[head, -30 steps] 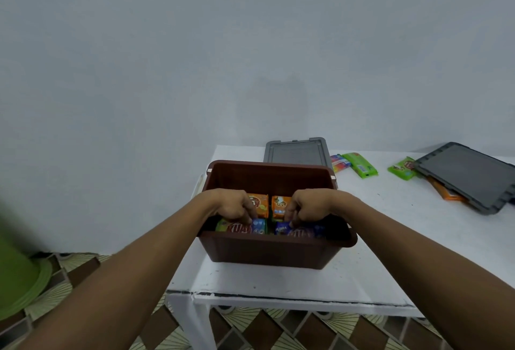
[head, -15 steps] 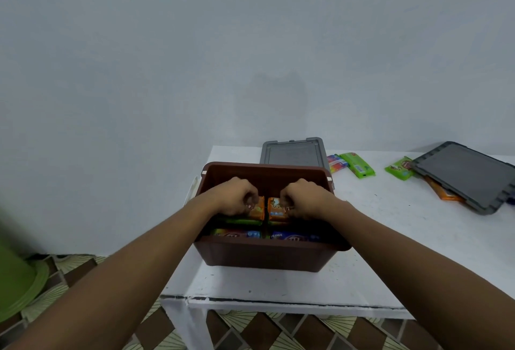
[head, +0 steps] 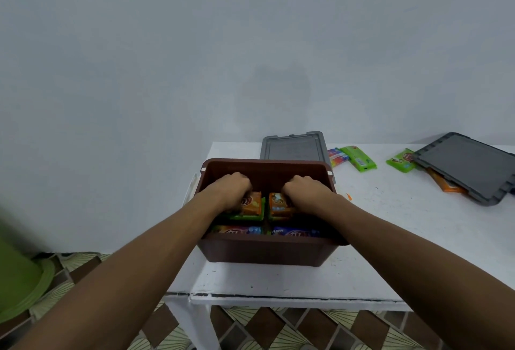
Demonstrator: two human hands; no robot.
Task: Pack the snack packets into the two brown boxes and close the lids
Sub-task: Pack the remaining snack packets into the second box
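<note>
An open brown box (head: 267,250) stands at the near left of the white table (head: 390,238). Both my hands are inside it. My left hand (head: 232,189) is closed over an orange packet (head: 252,204) lying on a green one. My right hand (head: 303,192) is closed over another orange packet (head: 277,204). Blue and multicoloured packets (head: 292,232) lie along the box's near wall. A grey lid (head: 292,146) lies flat behind the box. Two green packets (head: 358,158) (head: 400,160) and a striped one (head: 337,156) lie loose at the back. A second grey lid (head: 471,165) rests over an orange packet (head: 443,185).
The table's near edge and left edge lie close to the box. A green plastic tub (head: 19,280) stands on the patterned floor at far left. A plain wall rises behind the table. No second brown box is in view.
Both hands have moved from the near row of packets to the far row with the orange packets. The box sits slightly further left and nearer in view.
</note>
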